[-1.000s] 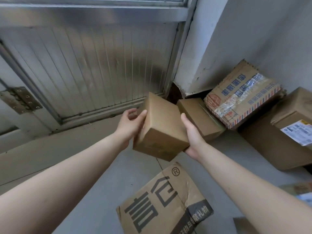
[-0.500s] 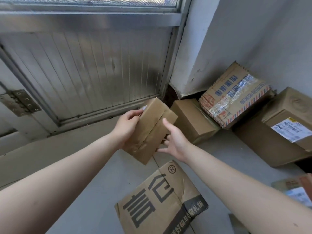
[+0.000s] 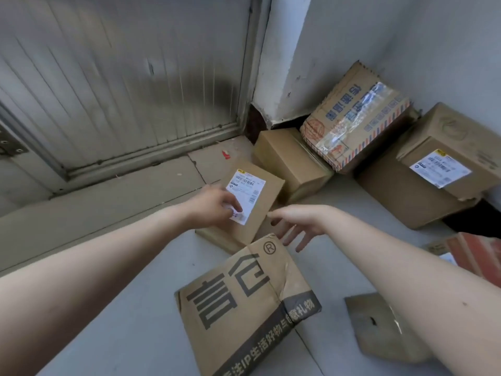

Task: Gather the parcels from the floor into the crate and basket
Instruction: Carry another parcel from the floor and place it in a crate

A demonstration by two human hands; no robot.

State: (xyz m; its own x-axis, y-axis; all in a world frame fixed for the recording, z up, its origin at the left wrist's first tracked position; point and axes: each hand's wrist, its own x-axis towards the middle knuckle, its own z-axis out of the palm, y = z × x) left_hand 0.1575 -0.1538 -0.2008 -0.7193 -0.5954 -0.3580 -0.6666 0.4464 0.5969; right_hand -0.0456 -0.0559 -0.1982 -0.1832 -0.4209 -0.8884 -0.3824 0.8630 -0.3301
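A small brown parcel [image 3: 261,204] with a white shipping label lies on the grey floor, label side up. My left hand [image 3: 214,204] rests on its top face, fingertips on the label. My right hand [image 3: 298,223] hovers just right of the parcel with fingers spread and holds nothing. A large creased box [image 3: 244,308] with big dark characters lies in front of me. Other parcels sit in the corner: a plain brown box [image 3: 290,158], a taped box with blue print [image 3: 355,118], and a labelled box [image 3: 444,147] stacked on a bigger one [image 3: 406,196]. Neither crate nor basket is in view.
A ribbed metal door [image 3: 122,77] and its raised sill close off the far left. A white wall corner [image 3: 284,63] stands behind the parcels. A flat cardboard piece [image 3: 379,327] and a red-striped parcel [image 3: 477,256] lie at the right. A small red scrap [image 3: 225,155] is near the sill.
The small parcel was held up between both hands and turned; now it lies on the floor, label up. My right hand has come off it and my left rests on top.
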